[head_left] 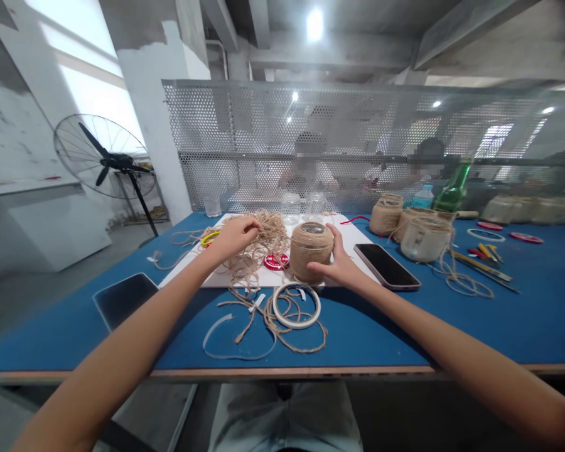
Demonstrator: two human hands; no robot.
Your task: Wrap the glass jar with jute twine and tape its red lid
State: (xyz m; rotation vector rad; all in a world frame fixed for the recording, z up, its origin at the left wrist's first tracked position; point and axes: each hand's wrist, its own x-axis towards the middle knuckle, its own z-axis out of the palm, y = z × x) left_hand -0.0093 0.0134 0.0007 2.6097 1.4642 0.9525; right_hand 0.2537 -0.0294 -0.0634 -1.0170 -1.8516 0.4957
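Forearms [136,336] cross the table edge [292,373], right hand [343,263] clasping wrapped jar [306,254], left hand [235,237] seemingly pinching twine [275,232].

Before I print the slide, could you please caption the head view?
Right hand holds a twine-wrapped jar; left hand is at a tangle of loose twine.

A long table with a blue top and a wooden front edge [546,314] spans the foreground. Along its far side rises a grey perforated metal partition [258,119]. To the left stands a black three-bladed fan in a round wire cage [117,161], beside a square pillar, white below and bare grey above [157,72]. Farther left are a white boxy counter [51,232] and a grey floor [9,282]. Overhead, a glaring white lamp [315,25] lights raw concrete beams [466,31].
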